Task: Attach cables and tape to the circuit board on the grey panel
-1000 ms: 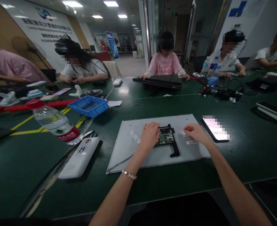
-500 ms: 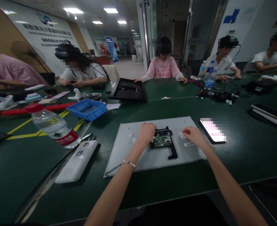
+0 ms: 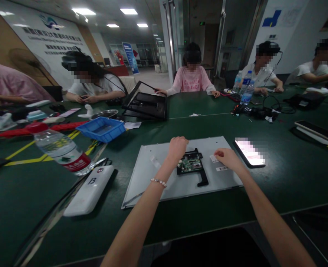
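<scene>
Now my right hand (image 3: 227,156) is pinched closed at a label (image 3: 213,159); my left hand (image 3: 177,147), grip unreadable, sits near the panel's (image 3: 143,172) far edge, worktop (image 3: 203,126) stretching beyond.

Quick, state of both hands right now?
Left hand: curled near the black angular bracket; whether it holds anything cannot be told.
Right hand: pinched closed at the white rectangular label; grip on it unclear.

Left hand (image 3: 177,149) over black angular bracket (image 3: 203,178) holding green circuit board (image 3: 190,167), on flat grey panel (image 3: 150,181); right hand (image 3: 227,157) at white paper label (image 3: 213,159).
</scene>
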{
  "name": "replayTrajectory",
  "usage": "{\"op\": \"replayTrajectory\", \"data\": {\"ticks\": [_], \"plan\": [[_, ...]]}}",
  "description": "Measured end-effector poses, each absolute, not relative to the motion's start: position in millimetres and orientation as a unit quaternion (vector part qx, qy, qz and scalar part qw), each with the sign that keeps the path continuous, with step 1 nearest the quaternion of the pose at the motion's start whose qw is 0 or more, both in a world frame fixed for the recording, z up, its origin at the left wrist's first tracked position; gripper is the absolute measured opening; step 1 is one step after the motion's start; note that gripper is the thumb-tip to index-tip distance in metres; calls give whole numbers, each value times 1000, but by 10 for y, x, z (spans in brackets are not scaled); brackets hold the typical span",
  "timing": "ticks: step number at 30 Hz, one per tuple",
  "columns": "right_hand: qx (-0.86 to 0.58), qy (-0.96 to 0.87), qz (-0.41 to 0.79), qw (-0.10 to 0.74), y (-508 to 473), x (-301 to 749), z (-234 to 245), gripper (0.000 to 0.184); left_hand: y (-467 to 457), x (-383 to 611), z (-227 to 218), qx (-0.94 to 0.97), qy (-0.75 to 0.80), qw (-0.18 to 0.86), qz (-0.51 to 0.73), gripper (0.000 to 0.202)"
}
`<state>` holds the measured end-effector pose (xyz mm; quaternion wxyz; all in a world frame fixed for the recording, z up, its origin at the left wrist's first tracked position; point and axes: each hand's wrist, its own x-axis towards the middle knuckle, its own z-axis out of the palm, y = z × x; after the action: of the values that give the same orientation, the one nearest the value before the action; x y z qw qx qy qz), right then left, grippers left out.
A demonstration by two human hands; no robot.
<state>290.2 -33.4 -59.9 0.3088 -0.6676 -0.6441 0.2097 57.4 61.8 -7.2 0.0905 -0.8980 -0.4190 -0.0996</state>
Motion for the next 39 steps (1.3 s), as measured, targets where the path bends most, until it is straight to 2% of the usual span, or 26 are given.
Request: {"op": "replayTrajectory", "data": {"ticks": [19,29,32,39], "plan": [[-675,-642,220,288,-353,2889,-535,16,411,680,-220,-921,-376,91,-53,22],[-635,-630,274,353,-310,2906,-551,15,375,555,-83,-916,-385,75,-88,30],[-610,-621,324,371,-297,2889,-564,16,317,512,-34,-914,-386,48,-117,27],[-578,-598,412,372,-349,2728,-524,19,-23,527,-42,-929,-306,-90,-188,25]]}}
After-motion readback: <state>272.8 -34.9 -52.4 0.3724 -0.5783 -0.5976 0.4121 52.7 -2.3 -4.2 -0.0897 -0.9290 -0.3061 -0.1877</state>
